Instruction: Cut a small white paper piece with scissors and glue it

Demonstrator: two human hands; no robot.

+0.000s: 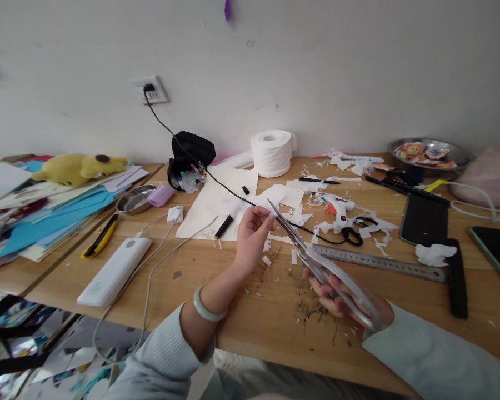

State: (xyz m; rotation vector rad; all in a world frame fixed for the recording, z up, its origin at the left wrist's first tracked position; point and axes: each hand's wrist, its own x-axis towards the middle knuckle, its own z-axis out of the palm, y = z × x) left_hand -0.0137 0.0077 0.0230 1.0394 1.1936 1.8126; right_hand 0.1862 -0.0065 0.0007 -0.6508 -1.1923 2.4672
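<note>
My right hand [331, 294] is wrapped round the grey handles of a large pair of scissors [294, 236]. Their blades point up and left, seemingly only slightly parted. Close to the blade tips, my left hand [255, 233] has its thumb and fingertips pinched together. Whatever lies in that pinch is too small or hidden to make out. Beneath both hands the wooden table [250, 328] is strewn with dark shavings [312, 312] and white paper scraps [266, 260]. A steel ruler [377, 261] lies just beyond the scissors.
A white glue gun [339, 214] lies among scraps, its black cord running to the wall socket [150, 90]. Behind stand a toilet roll [271, 153] and a steel bowl [431, 158]. Leftward are a power bank [114, 272], a yellow cutter [100, 236] and a plush toy [79, 168].
</note>
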